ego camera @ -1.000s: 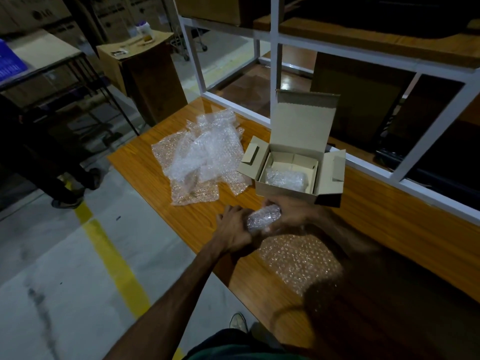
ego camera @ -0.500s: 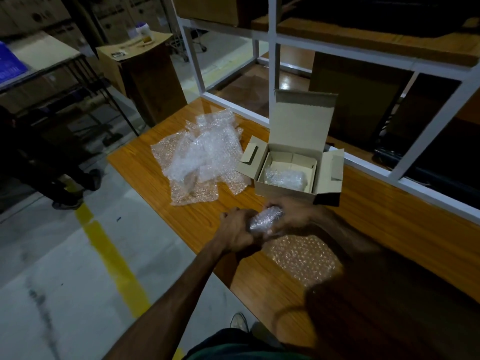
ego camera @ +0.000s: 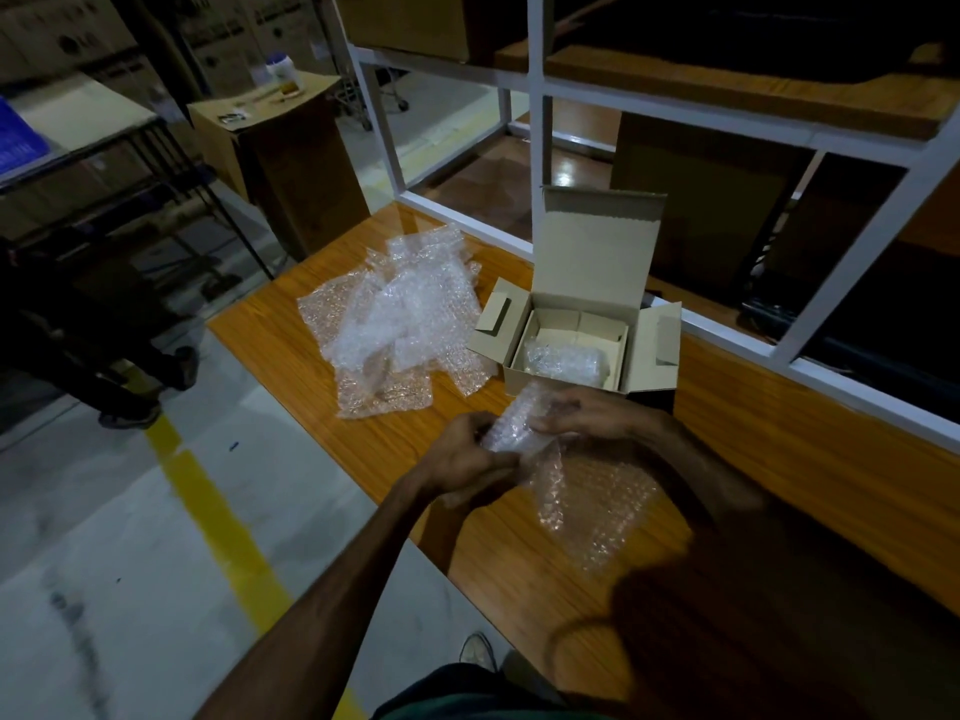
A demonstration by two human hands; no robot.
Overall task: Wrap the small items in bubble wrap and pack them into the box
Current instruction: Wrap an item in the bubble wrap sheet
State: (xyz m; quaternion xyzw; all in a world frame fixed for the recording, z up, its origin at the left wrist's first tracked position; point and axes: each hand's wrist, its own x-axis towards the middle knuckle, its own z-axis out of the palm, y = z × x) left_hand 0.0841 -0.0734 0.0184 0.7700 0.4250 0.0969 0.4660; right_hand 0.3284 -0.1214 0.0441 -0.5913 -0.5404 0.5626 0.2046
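Note:
Both my hands hold a small item rolled in bubble wrap (ego camera: 514, 426) just above the wooden table (ego camera: 810, 459). My left hand (ego camera: 462, 459) grips its near end and my right hand (ego camera: 587, 413) grips its far end. The loose tail of the same bubble wrap sheet (ego camera: 597, 506) trails down onto the table. Right behind my hands stands the open cardboard box (ego camera: 597, 283) with its lid up. One wrapped item (ego camera: 566, 358) lies inside it. The item inside my bundle is hidden by the wrap.
A heap of loose bubble wrap sheets (ego camera: 405, 324) lies left of the box. A white metal shelf frame (ego camera: 535, 163) rises behind the table. A tall carton (ego camera: 291, 163) stands on the floor to the left, and a person's feet (ego camera: 156, 387) are at the far left.
The bundle has lifted and tilted, and the sheet's tail has come up off the table beneath my hands. The box and the heap have not moved.

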